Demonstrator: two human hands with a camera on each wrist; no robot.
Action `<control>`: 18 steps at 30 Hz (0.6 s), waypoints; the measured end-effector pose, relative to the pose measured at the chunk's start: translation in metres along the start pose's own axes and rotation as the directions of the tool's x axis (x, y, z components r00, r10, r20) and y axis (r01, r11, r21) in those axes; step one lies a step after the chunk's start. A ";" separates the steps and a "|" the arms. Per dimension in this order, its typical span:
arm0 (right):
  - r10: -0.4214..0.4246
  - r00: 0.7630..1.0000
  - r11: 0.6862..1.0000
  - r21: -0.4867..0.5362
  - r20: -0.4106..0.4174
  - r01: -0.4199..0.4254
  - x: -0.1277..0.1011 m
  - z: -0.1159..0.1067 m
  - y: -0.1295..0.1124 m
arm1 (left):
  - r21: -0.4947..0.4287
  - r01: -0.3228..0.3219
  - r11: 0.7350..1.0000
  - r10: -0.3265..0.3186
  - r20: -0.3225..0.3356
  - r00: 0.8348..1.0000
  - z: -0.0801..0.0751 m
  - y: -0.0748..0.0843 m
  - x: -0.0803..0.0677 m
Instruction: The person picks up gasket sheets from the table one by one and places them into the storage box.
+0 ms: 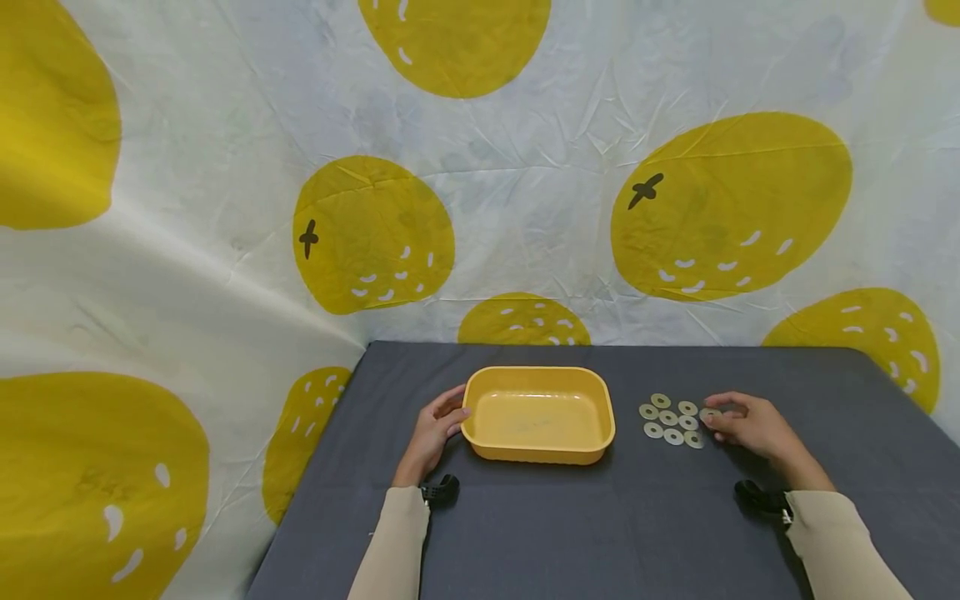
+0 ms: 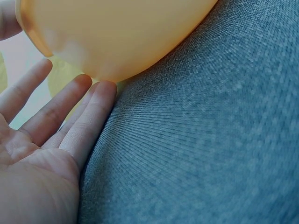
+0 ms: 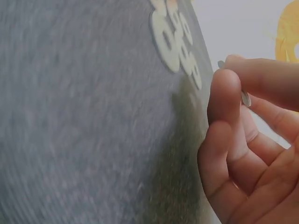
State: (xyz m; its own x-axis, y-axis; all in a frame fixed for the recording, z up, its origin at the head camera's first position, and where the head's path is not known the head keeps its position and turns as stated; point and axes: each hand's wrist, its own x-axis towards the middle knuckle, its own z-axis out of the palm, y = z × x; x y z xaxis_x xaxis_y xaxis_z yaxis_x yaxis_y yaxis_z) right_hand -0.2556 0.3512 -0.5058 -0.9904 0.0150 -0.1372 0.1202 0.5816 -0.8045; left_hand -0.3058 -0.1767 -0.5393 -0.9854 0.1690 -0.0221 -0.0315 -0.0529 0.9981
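From my remote seat, I have the left hand point(image 1: 433, 429) at the left end of the tray point(image 1: 536, 456), fingers mostly straight and spread, thumb at the rim; it has no firm grasp, so a careless push could slide the tray along the cloth point(image 1: 570, 525). To the tray's right, the loose washers point(image 1: 674, 419) lie flat and bunched; a brushing fingertip could scatter them. Furthest right, my right hand point(image 1: 761, 429) pinches one washer point(image 3: 246, 99) (thin, slippery-looking thing), fingertips nearly together, just beside the bunch. Should that pinch slacken or twist, I could drop it.
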 end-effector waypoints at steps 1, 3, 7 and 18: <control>-0.008 1.000 1.000 0.018 0.007 0.008 0.000 0.001 0.000 | -0.003 0.000 1.000 0.000 0.000 1.000 0.000 0.000 0.000; -0.023 1.000 0.999 0.042 0.014 0.022 -0.001 0.001 -0.003 | 0.000 -0.002 1.000 0.002 0.003 1.000 0.000 -0.001 0.001; -0.042 0.999 0.996 0.073 0.024 0.040 -0.001 0.002 -0.008 | 0.000 -0.002 1.000 0.002 0.005 1.000 -0.001 -0.002 0.002; -0.101 0.994 0.993 0.070 0.038 0.098 -0.001 0.009 -0.026 | -0.003 0.001 1.000 -0.001 -0.007 1.000 0.000 -0.003 0.002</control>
State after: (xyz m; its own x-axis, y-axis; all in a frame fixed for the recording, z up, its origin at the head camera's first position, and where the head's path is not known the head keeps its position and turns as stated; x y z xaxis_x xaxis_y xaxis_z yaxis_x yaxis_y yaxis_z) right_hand -0.2574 0.3288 -0.4897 -0.9943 -0.0744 -0.0768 0.0268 0.5220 -0.8525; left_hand -0.3078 -0.1764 -0.5427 -0.9865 0.1620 -0.0232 -0.0326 -0.0553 0.9979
